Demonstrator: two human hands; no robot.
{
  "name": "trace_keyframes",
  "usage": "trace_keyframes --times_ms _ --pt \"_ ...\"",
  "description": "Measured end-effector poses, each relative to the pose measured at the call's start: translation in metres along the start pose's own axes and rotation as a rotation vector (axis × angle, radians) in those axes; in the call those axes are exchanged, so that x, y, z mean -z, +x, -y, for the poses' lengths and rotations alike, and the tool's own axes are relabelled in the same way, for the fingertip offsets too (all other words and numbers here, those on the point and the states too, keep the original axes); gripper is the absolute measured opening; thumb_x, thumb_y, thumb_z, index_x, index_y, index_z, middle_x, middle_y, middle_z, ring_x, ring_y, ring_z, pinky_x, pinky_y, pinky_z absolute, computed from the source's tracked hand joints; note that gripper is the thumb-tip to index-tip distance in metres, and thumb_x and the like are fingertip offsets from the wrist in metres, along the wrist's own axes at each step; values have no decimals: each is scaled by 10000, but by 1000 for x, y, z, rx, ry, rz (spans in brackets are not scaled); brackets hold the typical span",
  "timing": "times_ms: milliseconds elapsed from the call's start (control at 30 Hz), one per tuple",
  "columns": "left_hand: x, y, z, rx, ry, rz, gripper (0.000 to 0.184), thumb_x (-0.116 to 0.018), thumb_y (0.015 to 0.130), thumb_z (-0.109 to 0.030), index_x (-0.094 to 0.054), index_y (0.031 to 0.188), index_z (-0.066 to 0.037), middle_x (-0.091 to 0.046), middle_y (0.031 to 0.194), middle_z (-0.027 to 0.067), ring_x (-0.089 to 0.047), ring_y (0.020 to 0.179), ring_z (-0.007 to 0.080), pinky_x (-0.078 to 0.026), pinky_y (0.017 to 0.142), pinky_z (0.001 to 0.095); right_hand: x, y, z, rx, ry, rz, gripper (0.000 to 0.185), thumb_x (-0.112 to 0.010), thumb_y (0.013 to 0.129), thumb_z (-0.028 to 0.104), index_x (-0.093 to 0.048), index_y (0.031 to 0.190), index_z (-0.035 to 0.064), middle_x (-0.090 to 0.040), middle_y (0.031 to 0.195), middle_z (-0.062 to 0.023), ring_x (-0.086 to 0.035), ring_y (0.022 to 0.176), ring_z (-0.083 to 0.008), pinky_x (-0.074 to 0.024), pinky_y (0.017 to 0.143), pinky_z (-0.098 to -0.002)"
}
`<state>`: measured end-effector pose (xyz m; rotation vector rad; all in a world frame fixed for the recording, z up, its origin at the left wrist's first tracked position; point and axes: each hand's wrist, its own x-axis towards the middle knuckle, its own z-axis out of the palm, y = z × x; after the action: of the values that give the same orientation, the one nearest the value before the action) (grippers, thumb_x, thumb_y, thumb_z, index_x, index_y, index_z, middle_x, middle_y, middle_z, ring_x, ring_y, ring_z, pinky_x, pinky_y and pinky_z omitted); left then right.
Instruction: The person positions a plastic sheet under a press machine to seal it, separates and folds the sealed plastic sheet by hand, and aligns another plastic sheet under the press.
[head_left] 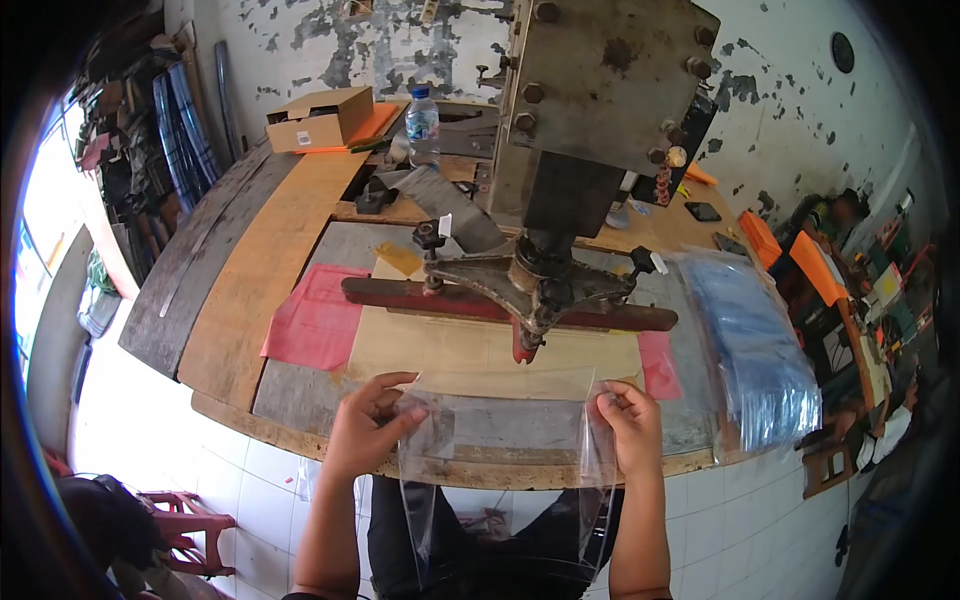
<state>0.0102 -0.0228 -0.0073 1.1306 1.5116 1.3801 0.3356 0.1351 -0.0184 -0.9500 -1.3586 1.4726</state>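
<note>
A clear plastic sheet (pixel 510 425) hangs between my two hands at the front edge of the table. My left hand (pixel 378 420) pinches its left upper corner, and my right hand (pixel 628 422) pinches the right upper corner. Its lower part drops over my lap. Just beyond the hands lies a cream-coloured sheet (pixel 450 358) on the machine bed, with pink material (pixel 315 315) showing at its left side. Above that sheet is the press head (pixel 540 285) with a long red-brown bar (pixel 430 298). Whether the bar touches the sheet I cannot tell.
A stack of clear bluish plastic sheets (pixel 750 340) lies at the table's right. Farther back are a cardboard box (pixel 315 122), a water bottle (pixel 422 130) and a phone (pixel 703 211). Other people sit at the far right and lower left, near a red stool (pixel 195 530).
</note>
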Motion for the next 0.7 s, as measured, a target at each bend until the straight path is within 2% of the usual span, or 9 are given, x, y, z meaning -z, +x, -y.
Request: trace_keyframes --times_ms 67,167,267,400,500,567,600,667,700 --pt "-3 2 9 -33 -156 -145 429 -745 936 -31 -587 1330 34 -750 1051 95 -692 919 96 -547 782 243 0 -2 0 7 -38 11 238 -702 980 74 -677 1181 -52 -724 952 -49 -672 832 -91 -549 763 -239" --pt "-3 3 4 -34 -226 -198 405 -723 953 -26 -586 1328 44 -752 1025 84 -683 902 81 -535 768 221 -6 -4 6 -22 -76 23 237 -733 969 115 -681 1148 -30 -709 915 -19 -652 813 -69 -528 737 -215" --pt "6 2 10 -17 -159 -149 376 -676 989 -44 -571 1336 55 -759 1069 117 -700 930 111 -545 780 256 -6 -2 4 -8 -104 21 223 -684 1001 99 -683 1172 -43 -711 910 -27 -645 791 -73 -524 699 -236" --pt "12 2 13 -55 -137 -119 393 -669 1005 -87 -566 1358 52 -759 1077 113 -694 931 105 -538 791 250 -3 -1 1 -27 -115 10 210 -678 1008 115 -686 1156 -34 -700 892 -19 -634 774 -71 -519 687 -236" --pt "12 1 14 -45 -219 -184 467 -683 1007 -135 -528 1408 48 -759 1084 119 -689 942 97 -526 809 240 1 2 -7 11 -129 -45 199 -681 1011 136 -682 1130 -24 -683 880 -9 -623 763 -74 -520 685 -238" --pt "13 0 16 -117 -363 -70 652 -757 967 -226 -451 1479 39 -755 1095 133 -691 957 114 -521 838 248 0 4 -7 -3 11 -130 191 -673 1019 144 -669 1117 -20 -668 875 -9 -613 755 -78 -537 690 -243" --pt "13 -1 16 -113 -362 -69 652 -757 967 -226 -451 1479 39 -755 1095 133 -691 957 114 -521 838 248 -1 4 -7 -6 12 -132 191 -673 1019 144 -669 1117 -20 -668 875 -9 -613 755 -78 -537 690 -243" --pt "11 -2 17 -195 -158 181 850 -833 901 -270 -358 1534 41 -752 1105 143 -699 996 147 -530 857 272 -5 3 -6 8 37 -150 185 -653 1030 145 -659 1115 -19 -650 882 -14 -608 760 -84 -577 698 -273" --pt "11 -5 6 -126 78 176 962 -895 829 -237 -323 1545 53 -754 1083 149 -710 1017 179 -536 887 304 -6 3 -5 8 35 -150 185 -653 1030 145 -659 1115 -19 -650 882 -14 -608 760 -84 -577 698 -273"
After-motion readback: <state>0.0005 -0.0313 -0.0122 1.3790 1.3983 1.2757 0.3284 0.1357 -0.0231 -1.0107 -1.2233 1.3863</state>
